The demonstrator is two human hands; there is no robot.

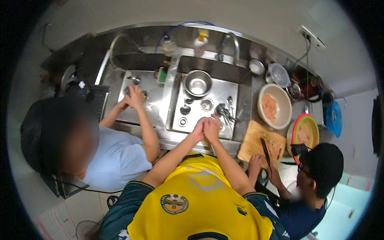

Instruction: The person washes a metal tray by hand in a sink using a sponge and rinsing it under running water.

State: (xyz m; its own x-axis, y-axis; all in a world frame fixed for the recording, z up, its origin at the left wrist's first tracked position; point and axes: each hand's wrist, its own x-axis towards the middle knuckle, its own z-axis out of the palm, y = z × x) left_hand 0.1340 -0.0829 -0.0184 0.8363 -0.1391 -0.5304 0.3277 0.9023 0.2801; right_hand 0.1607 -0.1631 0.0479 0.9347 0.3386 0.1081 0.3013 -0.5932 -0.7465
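My left hand (199, 129) and my right hand (211, 128) are close together, touching, over the front edge of the right sink basin (192, 124). Whether anything lies between them is hidden. Just right of my right hand, several metal utensils (228, 113) rest in the basin. Behind my hands is the round drain (207, 104). Farther back a stainless steel bowl (197, 83) sits upright. Small dark round pieces (185, 109) and a ring-shaped piece (182, 121) lie to the left on the basin floor.
At left a person's hands (135, 97) work over the other basin. At right another person holds a knife (265, 151) on a wooden cutting board (249, 141). A cream bowl (285, 112) holds pale raw meat. A faucet (235, 48) and pump bottle (200, 45) stand behind.
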